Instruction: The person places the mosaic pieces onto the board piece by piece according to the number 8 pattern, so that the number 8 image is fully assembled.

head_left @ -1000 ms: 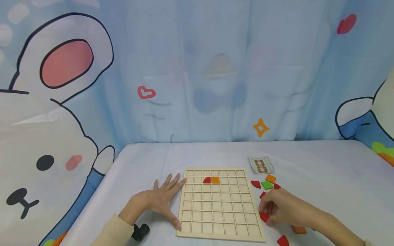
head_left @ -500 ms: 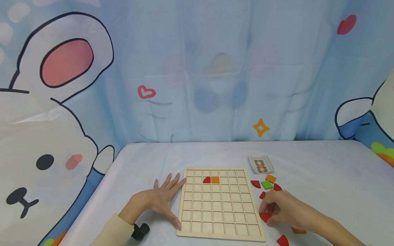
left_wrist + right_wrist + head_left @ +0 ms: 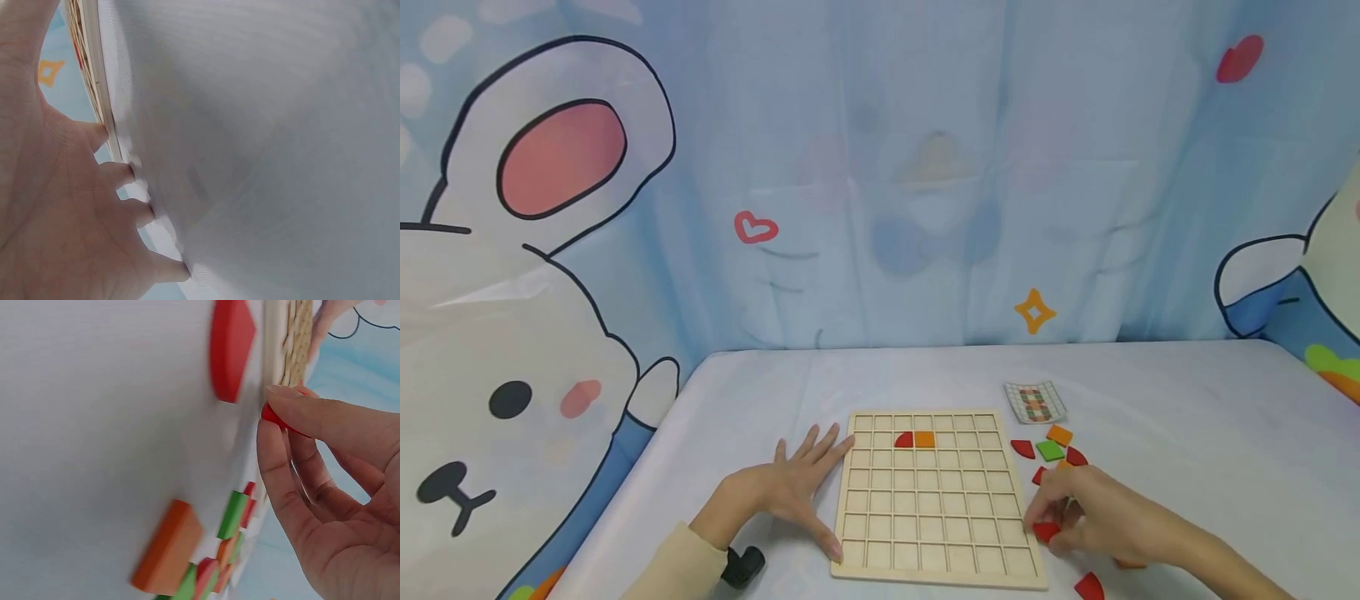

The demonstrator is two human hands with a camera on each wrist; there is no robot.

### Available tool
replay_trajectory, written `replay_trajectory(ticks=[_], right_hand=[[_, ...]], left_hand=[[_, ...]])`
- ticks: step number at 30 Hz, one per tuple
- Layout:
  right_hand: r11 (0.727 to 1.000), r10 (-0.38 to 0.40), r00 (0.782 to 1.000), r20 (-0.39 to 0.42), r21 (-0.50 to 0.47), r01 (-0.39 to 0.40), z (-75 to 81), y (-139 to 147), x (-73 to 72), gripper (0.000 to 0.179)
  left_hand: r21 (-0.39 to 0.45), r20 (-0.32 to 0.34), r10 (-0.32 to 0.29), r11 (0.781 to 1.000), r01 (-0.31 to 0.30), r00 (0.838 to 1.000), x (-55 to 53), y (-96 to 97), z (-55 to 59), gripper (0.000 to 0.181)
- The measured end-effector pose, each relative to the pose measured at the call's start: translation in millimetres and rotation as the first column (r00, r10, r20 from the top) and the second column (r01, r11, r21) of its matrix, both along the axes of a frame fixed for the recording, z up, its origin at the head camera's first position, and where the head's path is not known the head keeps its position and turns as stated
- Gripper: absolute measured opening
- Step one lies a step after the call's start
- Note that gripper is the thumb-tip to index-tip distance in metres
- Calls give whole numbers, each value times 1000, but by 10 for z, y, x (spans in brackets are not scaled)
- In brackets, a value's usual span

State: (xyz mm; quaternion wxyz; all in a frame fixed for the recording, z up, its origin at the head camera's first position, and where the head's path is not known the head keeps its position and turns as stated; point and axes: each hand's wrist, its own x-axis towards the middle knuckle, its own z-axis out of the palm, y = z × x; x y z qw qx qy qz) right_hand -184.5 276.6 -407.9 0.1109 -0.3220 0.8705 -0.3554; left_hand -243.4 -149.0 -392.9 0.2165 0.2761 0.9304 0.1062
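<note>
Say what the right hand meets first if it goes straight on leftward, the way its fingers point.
Most likely the right edge of the wooden grid board, just beside the red piece the right hand pinches. Depth is unclear: can't tell whether they touch.

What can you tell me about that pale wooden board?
The pale, wooden-looking rectangular grid board lies flat on the white cloth, raised strips dividing it into square cells. In the second row from its far edge, a red quarter-circle piece and an orange square piece sit side by side. The spread left hand touches its left edge.
</note>
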Motion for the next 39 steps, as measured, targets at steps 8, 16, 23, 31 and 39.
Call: replay_trajectory(ticks=[8, 16, 23, 31, 39], right_hand=[[992, -126, 990, 62, 32, 124, 281, -199, 32, 24], [998, -52, 999, 17, -40, 53, 312, -287, -34, 18], [996, -38, 999, -17, -76, 36, 419, -454, -105, 18], [995, -61, 998, 21, -75, 62, 473, -597, -105, 22], [997, -78, 997, 0, -23, 78, 474, -620, -120, 16]], left_hand=[[0, -2, -12, 1000, 12, 1000, -7, 2, -3, 135], [-6, -5, -10, 1000, 10, 1000, 8, 32, 19, 135], [-5, -2, -17, 1000, 17, 1000, -9, 53, 20, 135], [-11, -10, -11, 1000, 11, 1000, -3, 56, 24, 136], [-12, -9, -6, 1000, 6, 1000, 4, 39, 22, 136]])
